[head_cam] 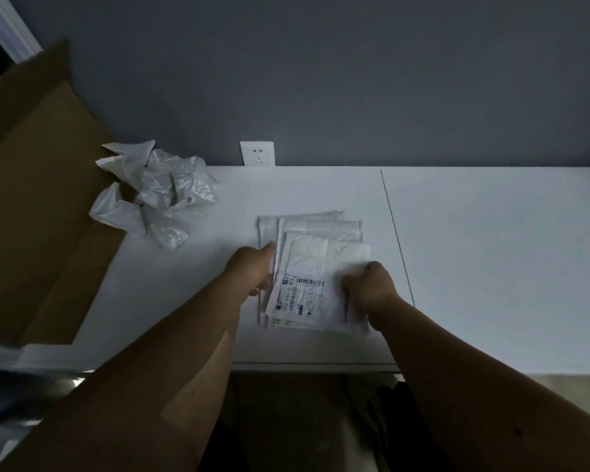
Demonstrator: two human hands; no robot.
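A stack of flat white mailer bags [315, 233] lies fanned out on the white table [491, 250], each one shifted a little toward me. The top bag [312, 294] carries a printed shipping label with a barcode. My left hand [252, 270] holds the left edge of the stack, thumb stretched along its side and fingers curled under. My right hand [372, 287] grips the right side of the top bag, its fingers curled into the crumpled plastic.
A heap of crumpled white plastic bags [157, 195] sits at the table's far left. A large brown cardboard box [31, 199] leans beside it. A wall socket [257, 153] sits on the grey wall behind. A seam [395, 233] splits the tabletop.
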